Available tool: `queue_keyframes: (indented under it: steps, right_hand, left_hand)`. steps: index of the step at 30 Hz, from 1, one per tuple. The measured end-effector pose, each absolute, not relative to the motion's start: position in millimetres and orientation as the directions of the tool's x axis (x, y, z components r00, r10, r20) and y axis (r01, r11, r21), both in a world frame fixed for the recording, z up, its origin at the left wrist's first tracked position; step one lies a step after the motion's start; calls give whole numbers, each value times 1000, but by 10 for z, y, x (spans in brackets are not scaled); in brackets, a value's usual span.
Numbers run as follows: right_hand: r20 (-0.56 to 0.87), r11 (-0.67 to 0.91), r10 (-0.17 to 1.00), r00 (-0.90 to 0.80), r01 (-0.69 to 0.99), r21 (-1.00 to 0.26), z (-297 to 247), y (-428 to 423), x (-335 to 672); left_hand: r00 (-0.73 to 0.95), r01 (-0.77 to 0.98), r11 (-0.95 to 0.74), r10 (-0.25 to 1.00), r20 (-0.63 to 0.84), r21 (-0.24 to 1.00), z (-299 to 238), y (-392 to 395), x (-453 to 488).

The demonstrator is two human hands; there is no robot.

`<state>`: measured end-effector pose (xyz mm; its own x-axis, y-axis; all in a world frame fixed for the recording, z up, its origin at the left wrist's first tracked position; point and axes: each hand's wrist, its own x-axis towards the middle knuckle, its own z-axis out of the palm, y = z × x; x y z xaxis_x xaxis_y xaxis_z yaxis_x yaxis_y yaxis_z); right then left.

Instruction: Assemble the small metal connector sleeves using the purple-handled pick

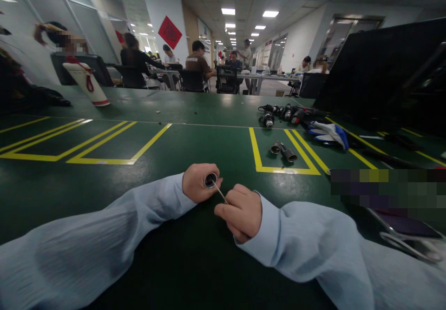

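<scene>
My left hand (199, 182) is wrapped round a hollow metal cylinder (210, 174), its round open end turned toward me. The thin metal rod (220, 193) runs from my right hand (242, 211) to that opening, and its tip reaches inside. My right fingers are closed on the rod's near end; whether it has a handle is hidden. Beyond my right hand, inside a yellow-taped box, lie two similar dark metal cylinders (288, 153), close together, one with a narrow stem.
On the green table (167, 108), yellow tape (101, 161) marks several boxes. Dark metal tools (270, 120) and a blue-and-white glove (327, 133) lie at the right, near a large black screen (383, 63) and a phone (407, 224). A white cup (87, 84) stands far left. People sit behind.
</scene>
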<state>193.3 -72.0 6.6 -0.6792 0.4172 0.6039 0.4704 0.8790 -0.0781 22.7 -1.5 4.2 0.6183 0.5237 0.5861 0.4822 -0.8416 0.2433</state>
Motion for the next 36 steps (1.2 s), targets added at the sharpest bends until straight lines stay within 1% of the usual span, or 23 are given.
queue_keyframes:
  steps: [5, 10, 12, 14, 16, 18, 20, 22, 23, 24, 26, 27, 28, 30, 33, 36]
  right_hand:
    - [671, 893, 400, -625, 431, -130, 73, -702, 1946]
    - [680, 902, 399, -615, 396, -172, 59, -684, 1955]
    - [708, 913, 394, -586, 340, -226, 45, -673, 1949]
    - [749, 912, 407, -523, 281, -300, 29, -665, 1941]
    - [744, 876, 483, -462, 243, -417, 19, -667, 1937]
    - [673, 789, 608, -421, 221, -573, 21, -673, 1938]
    - [548, 643, 741, -388, 177, -745, 26, -669, 1945]
    - [403, 444, 847, -348, 45, -895, 25, -633, 1953]
    - [323, 323, 886, -333, -60, -945, 19, -600, 1957]
    - [241, 188, 910, -336, -182, -965, 9, -557, 1960]
    - [109, -55, 915, -388, -387, -921, -21, -456, 1965]
    - [66, -145, 898, -434, -436, -888, -39, -405, 1966]
    - [45, -199, 883, -468, -458, -866, -56, -359, 1966]
    - [27, -245, 865, -502, -468, -849, -85, -294, 1964]
    - [23, -253, 864, -503, -473, -844, -101, -278, 1959]
    - [30, -230, 879, -476, -479, -847, -72, -342, 1969]
  left_hand:
    - [643, 469, -850, 516, 566, 242, 51, -28, 225]
    - [669, 450, -863, 495, 554, 228, 41, -12, 220]
    - [687, 426, -876, 476, 550, 226, 34, -6, 217]
    - [697, 411, -882, 466, 545, 230, 30, -2, 214]
    - [706, 403, -885, 463, 537, 233, 30, 0, 210]
    - [723, 383, -891, 453, 522, 243, 33, 2, 205]
    - [741, 356, -900, 436, 511, 252, 35, 3, 200]
    - [744, 345, -903, 429, 512, 254, 35, 3, 196]
    - [738, 351, -901, 433, 517, 253, 35, 2, 195]
    - [731, 359, -898, 440, 522, 254, 35, -1, 195]
    - [717, 374, -890, 455, 528, 260, 35, -8, 198]
    - [713, 378, -887, 461, 528, 265, 36, -12, 200]
    - [711, 379, -885, 465, 527, 270, 38, -16, 203]
    - [711, 377, -886, 464, 528, 271, 43, -24, 208]
    - [715, 374, -888, 460, 527, 268, 51, -29, 211]
    - [716, 375, -888, 459, 525, 264, 60, -30, 210]
